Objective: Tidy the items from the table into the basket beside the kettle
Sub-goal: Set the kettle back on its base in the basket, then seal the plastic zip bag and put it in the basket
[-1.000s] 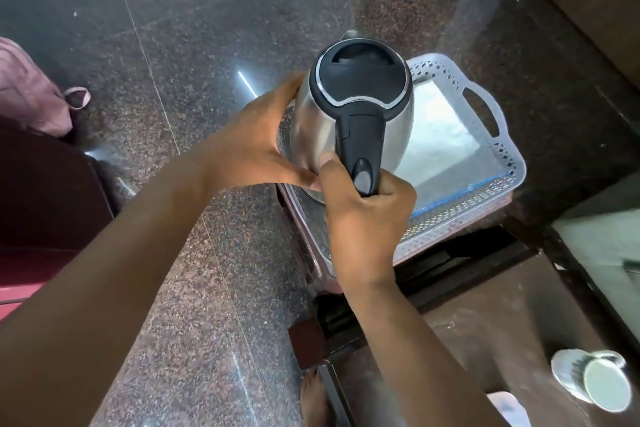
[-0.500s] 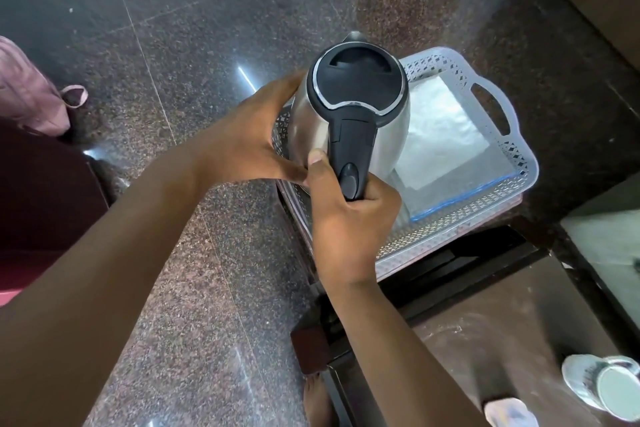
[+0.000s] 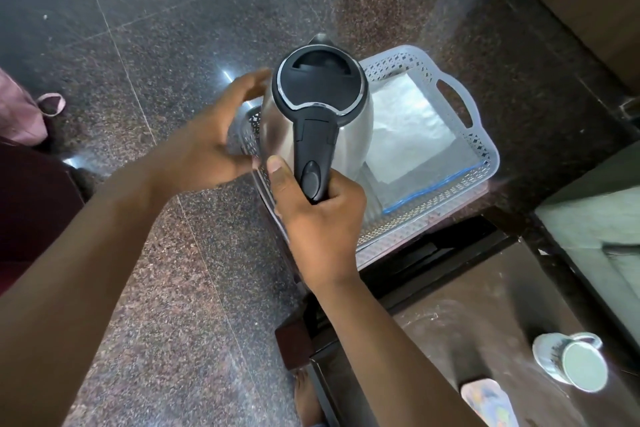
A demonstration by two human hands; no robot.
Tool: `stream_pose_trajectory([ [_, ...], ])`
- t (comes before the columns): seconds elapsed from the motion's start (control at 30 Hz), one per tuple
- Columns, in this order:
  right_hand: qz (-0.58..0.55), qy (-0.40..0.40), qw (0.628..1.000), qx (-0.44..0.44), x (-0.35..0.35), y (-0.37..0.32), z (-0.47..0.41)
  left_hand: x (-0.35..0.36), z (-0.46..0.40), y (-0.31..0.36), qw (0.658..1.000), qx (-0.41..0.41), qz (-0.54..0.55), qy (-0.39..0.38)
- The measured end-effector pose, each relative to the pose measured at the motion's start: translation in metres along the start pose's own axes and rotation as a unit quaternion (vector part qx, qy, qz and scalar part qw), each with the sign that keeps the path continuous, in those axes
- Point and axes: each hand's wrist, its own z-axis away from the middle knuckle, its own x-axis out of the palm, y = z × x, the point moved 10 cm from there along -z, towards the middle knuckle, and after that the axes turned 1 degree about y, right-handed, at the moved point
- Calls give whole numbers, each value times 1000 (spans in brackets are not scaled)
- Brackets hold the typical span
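A steel kettle (image 3: 353, 121) with a black lid and handle hangs over the left part of a white perforated basket (image 3: 485, 146). My right hand (image 3: 318, 215) grips the kettle's black handle. My left hand (image 3: 207, 139) is beside the kettle's left flank with its fingers spread, and a small gap shows between them and the metal. A clear zip bag with white paper (image 3: 412, 135) lies flat in the basket. The basket's left end is hidden behind the kettle.
The basket sits on a dark stand above a granite floor (image 3: 156, 253). A white mug (image 3: 571, 360) lies on its side on the brown table (image 3: 485, 329) at lower right, with a colourful item (image 3: 488, 399) near the bottom edge. Pink cloth (image 3: 20, 114) lies far left.
My left hand has come off the kettle's side and opened slightly. The kettle has shifted a little to the left over the basket, with my right hand still on its handle.
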Motion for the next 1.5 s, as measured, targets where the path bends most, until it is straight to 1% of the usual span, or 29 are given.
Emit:
stream_pose_trajectory([
  [0.07,31,-23,999,-3,-5,-1,1,-16,6,6,998,-3,16,66],
  [0.13,51,-41,998,-25,-12,-5,3,-32,13,18,991,3,37,131],
  [0.2,66,-52,996,-28,-23,-9,3,-40,16,38,983,19,61,170],
  [0.3,100,-40,994,-18,-48,-12,-1,-40,15,73,978,51,74,188],
  [0.4,137,-11,990,-35,-80,-19,-13,-32,17,111,973,89,90,195],
  [0.5,204,22,978,-34,-116,-19,-31,-22,20,146,963,138,98,208],
  [0.6,292,21,956,-30,-145,-16,-53,0,15,170,962,157,116,190],
  [0.73,413,8,910,-34,-170,-13,-82,52,3,180,978,125,97,133],
  [0.8,451,2,892,-25,-179,-7,-93,81,-3,174,989,95,59,99],
  [0.87,467,-11,884,-17,-183,0,-102,110,-10,165,996,68,-3,61],
  [0.93,485,-25,874,-18,-182,5,-109,137,-17,153,996,47,-69,24],
  [1.0,504,-36,863,-22,-181,7,-116,159,-24,142,994,32,-104,-3],
  [1.13,528,-49,847,-31,-185,11,-125,187,-50,122,991,21,-133,-11],
  [1.33,529,-53,847,-30,-195,14,-135,218,-82,101,986,8,-166,-24],
  [1.5,540,-42,839,-43,-199,12,-140,221,-94,97,983,10,-186,-4],
])
